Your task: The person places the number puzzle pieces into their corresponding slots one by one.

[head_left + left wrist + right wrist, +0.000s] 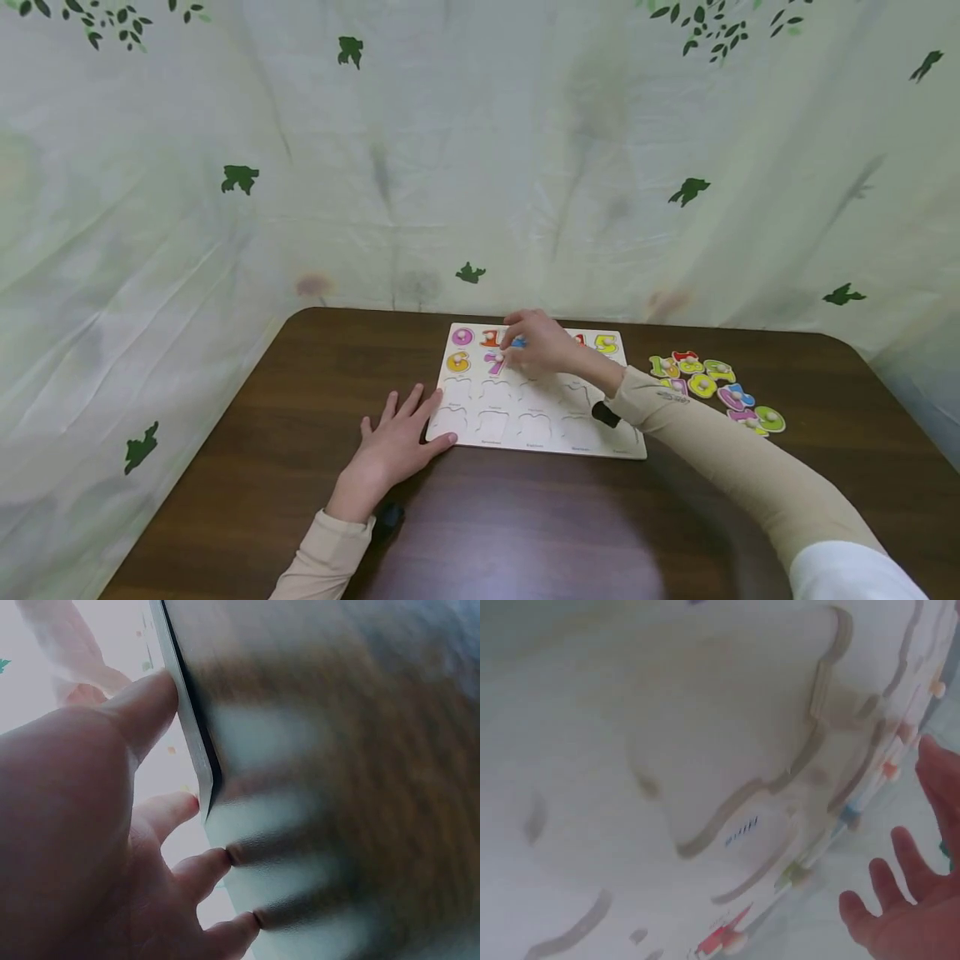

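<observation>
White board (513, 421), one: right hand (545, 342) pinches one purple seven (492, 364), left hand (392, 448) lies spread.

pale curtain (480, 167) with dark green prints (240, 178) behind a brown table (525, 525)

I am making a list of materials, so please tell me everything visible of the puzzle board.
The puzzle board is a thin, pale, wood-looking rectangle lying flat on the dark table. Colourful knobbed numbers sit in its far part; the visible nearer recesses are bare. The left hand touches its near left corner; the right hand is over it.
</observation>
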Motion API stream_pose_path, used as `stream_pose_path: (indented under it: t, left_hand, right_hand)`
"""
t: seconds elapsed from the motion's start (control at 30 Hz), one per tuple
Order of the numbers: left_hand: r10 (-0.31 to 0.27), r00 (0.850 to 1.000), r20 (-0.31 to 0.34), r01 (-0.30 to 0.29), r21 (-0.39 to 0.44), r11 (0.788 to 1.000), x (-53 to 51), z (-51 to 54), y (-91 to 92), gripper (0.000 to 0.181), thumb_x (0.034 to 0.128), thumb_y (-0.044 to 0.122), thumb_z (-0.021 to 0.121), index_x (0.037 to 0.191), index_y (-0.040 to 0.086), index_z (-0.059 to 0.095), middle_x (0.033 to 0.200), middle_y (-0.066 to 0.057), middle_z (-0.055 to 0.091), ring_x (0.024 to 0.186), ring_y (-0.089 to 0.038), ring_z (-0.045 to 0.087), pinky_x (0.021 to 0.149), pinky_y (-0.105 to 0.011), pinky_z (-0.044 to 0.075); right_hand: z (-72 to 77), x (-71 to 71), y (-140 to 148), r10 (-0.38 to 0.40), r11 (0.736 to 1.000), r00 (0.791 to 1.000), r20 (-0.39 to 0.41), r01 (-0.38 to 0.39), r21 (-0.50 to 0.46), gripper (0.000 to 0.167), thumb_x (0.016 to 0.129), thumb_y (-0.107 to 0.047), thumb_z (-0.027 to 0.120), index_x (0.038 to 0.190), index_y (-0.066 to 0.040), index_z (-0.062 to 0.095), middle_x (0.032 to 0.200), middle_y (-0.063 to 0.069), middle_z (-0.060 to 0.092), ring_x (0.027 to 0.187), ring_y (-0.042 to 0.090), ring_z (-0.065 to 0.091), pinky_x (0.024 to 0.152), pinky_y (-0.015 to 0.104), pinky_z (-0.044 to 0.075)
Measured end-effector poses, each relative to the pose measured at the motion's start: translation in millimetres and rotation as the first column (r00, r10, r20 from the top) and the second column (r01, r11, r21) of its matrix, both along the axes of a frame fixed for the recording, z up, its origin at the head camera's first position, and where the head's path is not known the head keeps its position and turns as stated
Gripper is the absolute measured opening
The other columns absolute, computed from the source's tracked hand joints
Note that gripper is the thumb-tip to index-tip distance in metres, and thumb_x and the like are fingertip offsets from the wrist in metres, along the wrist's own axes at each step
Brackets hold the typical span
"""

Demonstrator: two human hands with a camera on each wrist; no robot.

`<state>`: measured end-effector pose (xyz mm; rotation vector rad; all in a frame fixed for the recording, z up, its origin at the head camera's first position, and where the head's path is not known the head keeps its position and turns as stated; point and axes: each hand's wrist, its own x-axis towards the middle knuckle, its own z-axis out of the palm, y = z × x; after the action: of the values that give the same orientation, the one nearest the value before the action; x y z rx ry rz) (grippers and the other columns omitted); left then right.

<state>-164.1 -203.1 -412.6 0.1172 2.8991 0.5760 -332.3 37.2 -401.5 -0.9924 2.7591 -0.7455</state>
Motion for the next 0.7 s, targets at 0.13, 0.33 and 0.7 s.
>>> stream_pose_path:
  t: [0.13, 0.33, 0.7]
  left_hand:
    - [0.004, 1.0, 0.001, -0.004, 0.004, 1.0, 0.0, -0.3, 0.3, 0.075, 0.0931, 0.049, 0.061, 0.155, 0.018, 0.034, 0.161, -0.017, 0.022, 0.145, -0.048, 0.008, 0.102, -0.078, 0.008]
    - [0.003, 1.0, -0.003, -0.003, 0.004, 1.0, 0.3, -0.6, -0.5, 0.074, 0.0932, 0.049, 0.062, 0.155, 0.018, 0.034, 0.16, -0.017, 0.022, 0.145, -0.048, 0.008, 0.101, -0.078, 0.008]
    - [-0.012, 1.0, 0.0, 0.012, 0.009, 1.0, -0.7, -0.6, -1.5, 0.075, 0.0934, 0.05, 0.061, 0.155, 0.017, 0.034, 0.16, -0.018, 0.021, 0.145, -0.049, 0.008, 0.1, -0.079, 0.008]
  right_hand:
    - [7.9, 2.1, 13.0, 0.03, 0.994, 0.999, 0.026, -0.027, -0.103, 0.01, 0.088, -0.015, 0.076, 0.097, -0.012, 0.077, 0.143, 0.014, 0.05, 0.136, 0.035, 0.036, 0.11, 0.05, 0.029]
    - [25.8, 13.2, 38.7, 0.05, 0.982, 0.999, 0.019, -0.046, -0.181, 0.015, 0.089, -0.016, 0.075, 0.104, -0.011, 0.076, 0.147, 0.011, 0.046, 0.137, 0.033, 0.035, 0.106, 0.05, 0.035]
    - [51.7, 37.0, 100.7, 0.006, 0.974, 1.0, 0.03, 0.001, -0.225, 0.015, 0.09, -0.018, 0.074, 0.105, -0.021, 0.075, 0.147, 0.003, 0.044, 0.138, 0.028, 0.036, 0.103, 0.049, 0.038]
